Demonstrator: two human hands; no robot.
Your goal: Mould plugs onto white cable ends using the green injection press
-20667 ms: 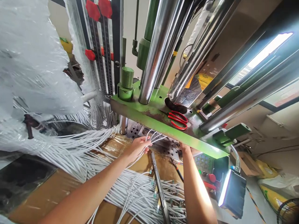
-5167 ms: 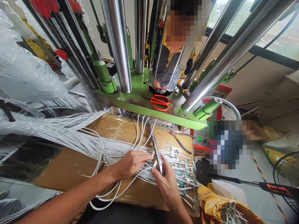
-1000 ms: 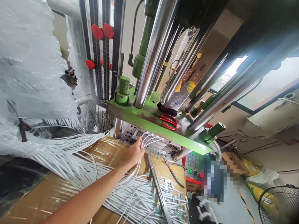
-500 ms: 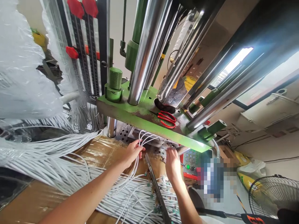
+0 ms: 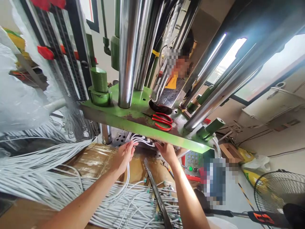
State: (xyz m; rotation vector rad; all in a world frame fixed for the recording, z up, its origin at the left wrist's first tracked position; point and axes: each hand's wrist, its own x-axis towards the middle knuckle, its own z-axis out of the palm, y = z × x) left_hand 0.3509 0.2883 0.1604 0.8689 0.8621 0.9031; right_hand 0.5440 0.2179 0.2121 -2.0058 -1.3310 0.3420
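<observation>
Several thin white cables (image 5: 128, 175) pass through my left hand (image 5: 126, 152), whose fingers are closed round them just in front of the press. Beyond that hand the cables bend to the right over a metal mould block (image 5: 149, 143) beneath the green press plate (image 5: 143, 129). My right hand (image 5: 167, 152) is at the right end of this block, with its fingers bent and their tips hidden under the plate edge. What it grips, if anything, cannot be made out. Red-handled scissors (image 5: 163, 121) lie on top of the plate.
Many white cables (image 5: 107, 206) cover the cardboard (image 5: 95, 159) below my arms, with a dark metal bar (image 5: 158, 197) across them. Polished columns (image 5: 130, 57) rise from the plate. A control panel (image 5: 193, 162) and a fan (image 5: 274, 190) stand right. Another person (image 5: 171, 82) is behind the press.
My right hand has moved left, closer to the left hand, and now reaches the block. The cables bend further right over it. The view has shifted, and a person has appeared behind the press.
</observation>
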